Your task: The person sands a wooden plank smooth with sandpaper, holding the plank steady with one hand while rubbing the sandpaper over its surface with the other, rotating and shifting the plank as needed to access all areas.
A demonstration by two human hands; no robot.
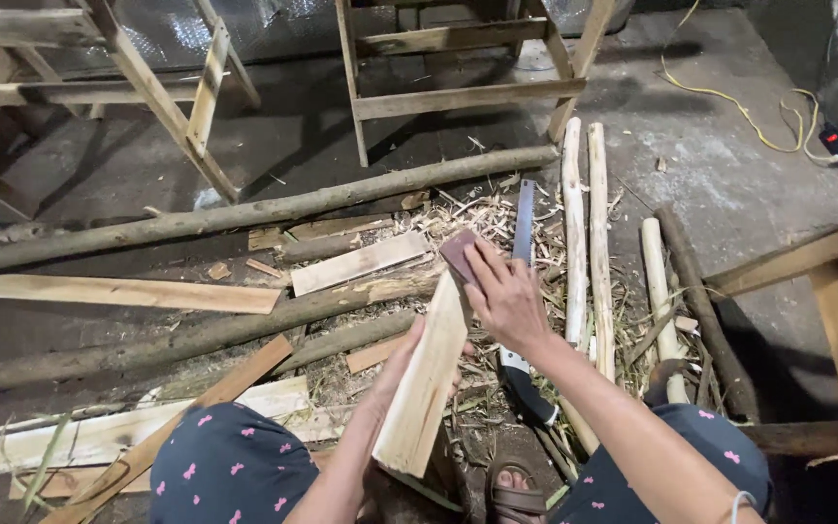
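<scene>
Head view: pale, rough-split wood piece

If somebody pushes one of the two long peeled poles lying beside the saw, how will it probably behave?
The peeled poles look round and smooth, so one would probably roll sideways rather than slide. The shavings under them may slow it. They seem stiff and straight, so bending is unlikely. The saw beside them might get knocked.

The left hand is mostly hidden behind the wooden slat; the saw passes under the right hand; the long log runs off the left edge.
</scene>
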